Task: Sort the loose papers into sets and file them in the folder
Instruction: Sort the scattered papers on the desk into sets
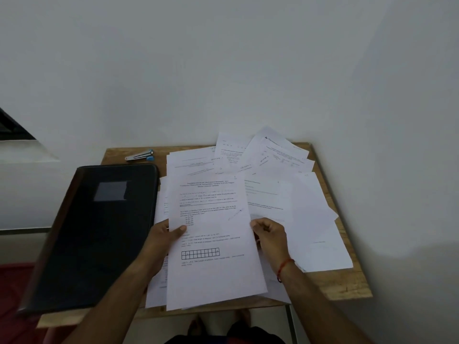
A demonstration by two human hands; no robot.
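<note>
A printed sheet (211,244) with text and a small table grid is held up over the desk by both hands. My left hand (165,235) grips its left edge, thumb on top. My right hand (269,234) pinches its right edge; a red thread circles that wrist. Beneath and behind it, several loose white papers (268,170) lie scattered and overlapping across the wooden table (347,281). A closed black folder (99,232) with a grey label patch rests on the table's left side, overhanging its left edge.
A stapler (140,155) with blue ends lies at the table's back left. White walls stand close behind and to the right. A dark window corner (15,127) shows at the far left. My feet and the floor appear below the table's front edge.
</note>
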